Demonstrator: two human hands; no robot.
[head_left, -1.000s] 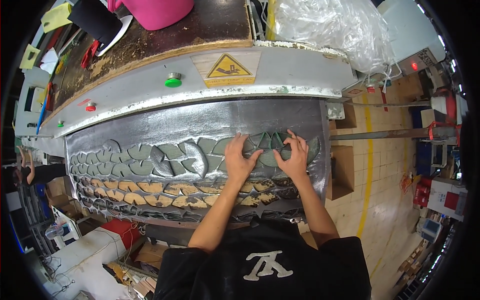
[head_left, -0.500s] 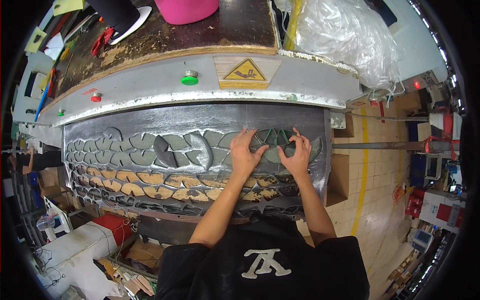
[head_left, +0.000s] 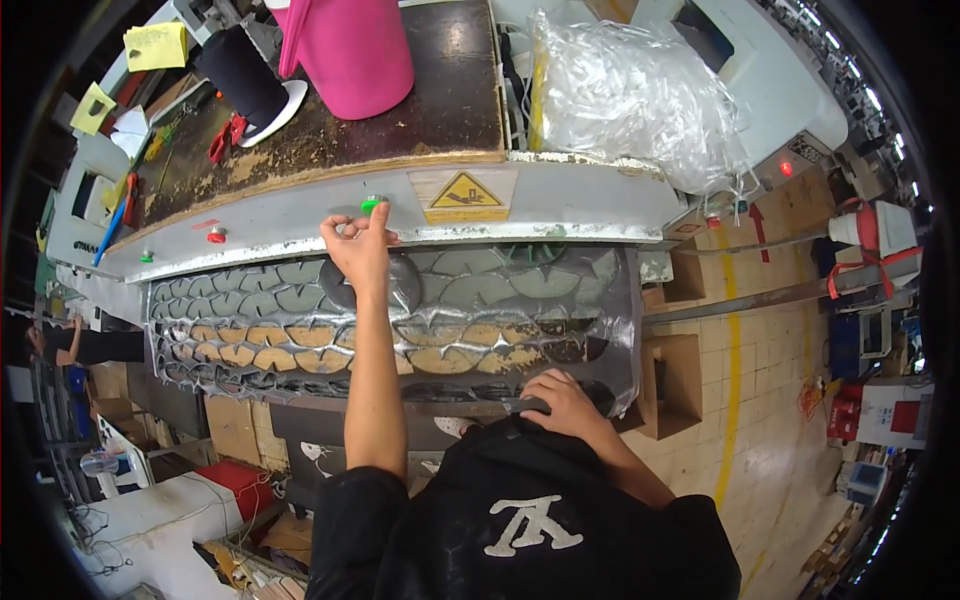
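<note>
My left hand [head_left: 360, 250] is raised to the machine's front beam. Its thumb touches the green push button [head_left: 374, 203], and the other fingers are loosely bent with nothing in them. Low at the bed's front edge, my right hand [head_left: 566, 402] curls over a dark grey strip or edge that I cannot make out. A dark sheet [head_left: 625, 345] with rows of curved cut-outs covers the bed. A green-ribbed cutting die [head_left: 537, 253] lies partly hidden beneath the beam. Dark grey curved pieces [head_left: 402, 285] lie on the sheet around my left wrist.
Above the beam [head_left: 590, 215], a worn wooden top [head_left: 440, 110] carries a pink jug [head_left: 355, 60], a black thread cone [head_left: 243, 75] and red scissors [head_left: 225, 138]. A clear plastic bundle [head_left: 640, 100] sits on the right. A cardboard box [head_left: 675, 385] stands beside the bed.
My hands have left the die on the sheet. The left rose to the green button; the right dropped to the front edge. The die now sits partly under the beam. The view has shifted upward.
</note>
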